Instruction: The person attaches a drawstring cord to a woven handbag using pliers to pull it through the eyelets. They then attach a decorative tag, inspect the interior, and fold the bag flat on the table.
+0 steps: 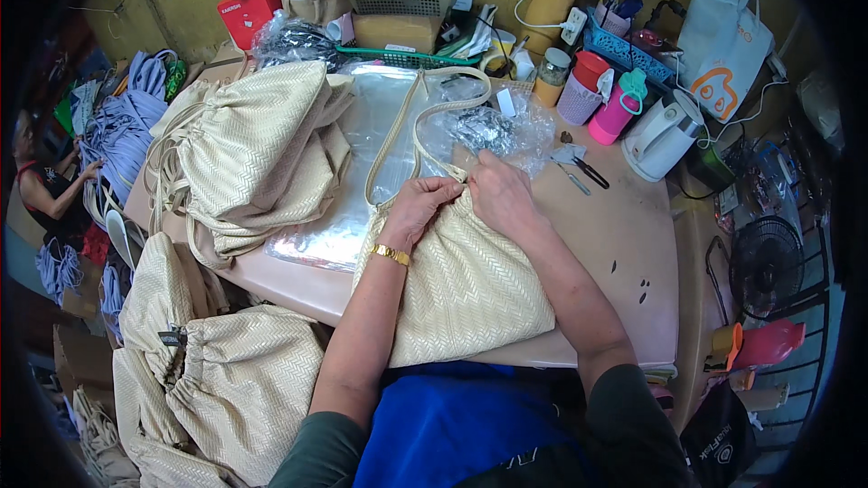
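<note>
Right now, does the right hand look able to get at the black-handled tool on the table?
Probably yes: nothing tall seems to stand between the right hand and the black-handled tool. However, the hand appears to grip the beige woven bag, so it may need to let go.

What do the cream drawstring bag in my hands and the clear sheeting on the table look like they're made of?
The cream drawstring bag looks like synthetic leather or straw-like fibre, softly glossy, with a herringbone texture; I can't tell which. The clear sheeting is probably plastic film: transparent, shiny, wrinkled.
</note>
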`<state>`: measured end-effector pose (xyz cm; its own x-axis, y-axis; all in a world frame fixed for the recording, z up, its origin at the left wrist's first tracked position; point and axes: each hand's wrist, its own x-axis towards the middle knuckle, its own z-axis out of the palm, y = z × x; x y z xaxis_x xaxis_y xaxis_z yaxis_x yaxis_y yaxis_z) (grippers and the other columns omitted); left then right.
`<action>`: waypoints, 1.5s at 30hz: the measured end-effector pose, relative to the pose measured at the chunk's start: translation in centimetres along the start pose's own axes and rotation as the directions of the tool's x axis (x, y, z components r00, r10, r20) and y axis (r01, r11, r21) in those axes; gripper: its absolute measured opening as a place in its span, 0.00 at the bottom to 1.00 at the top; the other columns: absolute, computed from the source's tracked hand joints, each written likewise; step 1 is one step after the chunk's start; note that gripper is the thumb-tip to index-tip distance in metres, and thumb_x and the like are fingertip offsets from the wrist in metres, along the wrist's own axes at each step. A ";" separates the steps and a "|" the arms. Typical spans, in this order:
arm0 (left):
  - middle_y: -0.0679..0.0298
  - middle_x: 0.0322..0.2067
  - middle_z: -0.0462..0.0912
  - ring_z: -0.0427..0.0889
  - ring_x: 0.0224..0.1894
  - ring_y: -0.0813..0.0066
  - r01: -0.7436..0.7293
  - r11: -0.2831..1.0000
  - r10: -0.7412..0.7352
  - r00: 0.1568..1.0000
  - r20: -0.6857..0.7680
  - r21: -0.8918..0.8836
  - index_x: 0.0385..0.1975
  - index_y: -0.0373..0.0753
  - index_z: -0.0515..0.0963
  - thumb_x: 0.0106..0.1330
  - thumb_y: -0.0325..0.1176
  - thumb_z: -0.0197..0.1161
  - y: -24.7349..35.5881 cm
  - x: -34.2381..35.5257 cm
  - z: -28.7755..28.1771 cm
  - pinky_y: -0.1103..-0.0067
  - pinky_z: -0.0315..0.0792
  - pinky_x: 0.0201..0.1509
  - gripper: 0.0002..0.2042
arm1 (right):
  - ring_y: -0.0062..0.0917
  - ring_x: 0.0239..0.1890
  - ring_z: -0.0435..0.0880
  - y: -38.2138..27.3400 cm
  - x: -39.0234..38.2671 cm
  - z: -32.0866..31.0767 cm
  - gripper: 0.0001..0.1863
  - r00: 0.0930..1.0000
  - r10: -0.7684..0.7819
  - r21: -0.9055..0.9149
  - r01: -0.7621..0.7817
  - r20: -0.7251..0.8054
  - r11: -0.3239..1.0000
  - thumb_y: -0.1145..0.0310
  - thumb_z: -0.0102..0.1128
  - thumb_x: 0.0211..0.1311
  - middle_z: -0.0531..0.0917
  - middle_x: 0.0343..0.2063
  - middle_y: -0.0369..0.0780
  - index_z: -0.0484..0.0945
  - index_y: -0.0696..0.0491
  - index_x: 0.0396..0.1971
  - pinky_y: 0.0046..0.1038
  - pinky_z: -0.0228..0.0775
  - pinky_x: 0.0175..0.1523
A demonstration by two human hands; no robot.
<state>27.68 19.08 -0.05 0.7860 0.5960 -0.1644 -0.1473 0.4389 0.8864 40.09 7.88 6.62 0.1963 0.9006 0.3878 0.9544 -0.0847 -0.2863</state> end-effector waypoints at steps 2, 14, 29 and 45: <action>0.63 0.31 0.86 0.82 0.30 0.79 -0.019 1.000 0.019 1.000 -0.004 -0.006 0.35 0.31 0.83 0.62 0.25 0.69 -0.2 0.3 -0.1 0.84 0.76 0.36 0.05 | 0.49 0.37 0.82 -0.2 0.5 0.2 0.05 1.000 -0.008 0.017 0.008 -0.004 1.000 0.79 0.56 0.53 0.77 0.33 0.52 0.78 0.63 0.29 0.46 0.74 0.44; 0.67 0.27 0.82 0.76 0.25 0.82 -0.146 0.988 0.140 0.983 -0.122 -0.042 0.32 0.37 0.78 0.66 0.28 0.66 -1.0 0.8 -1.1 0.85 0.72 0.32 0.04 | 0.39 0.26 0.82 5.2 2.5 -0.9 0.10 0.899 0.021 0.122 -0.082 0.437 0.989 0.65 0.63 0.58 0.84 0.27 0.44 0.83 0.57 0.27 0.35 0.73 0.37; 0.67 0.20 0.82 0.75 0.21 0.84 -0.138 0.812 0.249 0.961 -0.122 0.567 0.26 0.32 0.83 0.64 0.31 0.68 2.7 -0.7 -0.5 0.81 0.68 0.26 0.09 | 0.19 0.22 0.83 -0.5 1.5 -5.1 0.19 0.563 0.097 0.427 -0.719 0.821 0.549 0.69 0.50 0.71 0.82 0.34 0.40 0.72 0.60 0.58 0.21 0.78 0.25; 0.63 0.20 0.80 0.74 0.22 0.82 -0.074 0.839 0.179 0.973 -0.147 0.539 0.24 0.31 0.83 0.62 0.32 0.70 2.3 -2.3 -0.9 0.78 0.67 0.25 0.10 | 0.16 0.23 0.82 1.0 0.7 2.4 0.04 0.925 0.181 0.716 -0.375 0.336 0.589 0.78 0.63 0.59 0.86 0.26 0.38 0.83 0.61 0.33 0.20 0.74 0.28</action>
<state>24.96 19.29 1.96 0.6501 0.7571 -0.0643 0.1420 -0.0379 0.9891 40.65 9.49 4.47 0.2783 0.9604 0.0129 0.3269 -0.0821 -0.9415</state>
